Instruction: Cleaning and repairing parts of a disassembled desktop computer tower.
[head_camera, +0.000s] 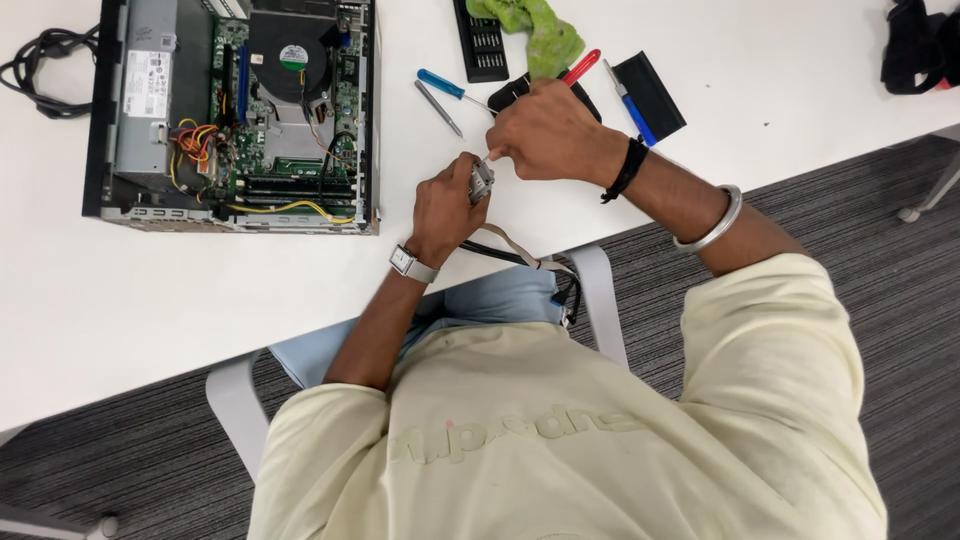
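My left hand (445, 208), with a wristwatch, is closed around a small grey metal part (482, 182) just above the white table (150, 300). My right hand (545, 132), with a black wristband and a silver bangle, pinches the top of the same part. A tan flat cable (510, 245) and a black cable (500, 257) trail from the part over the table's near edge toward my lap.
An open desktop computer case (235, 115) lies at the left. Behind my hands lie a blue-handled screwdriver (440, 83), a thin grey tool (438, 107), a red-handled tool (582, 66), a black bit case (482, 40), a green cloth (535, 30) and a black lid (650, 95).
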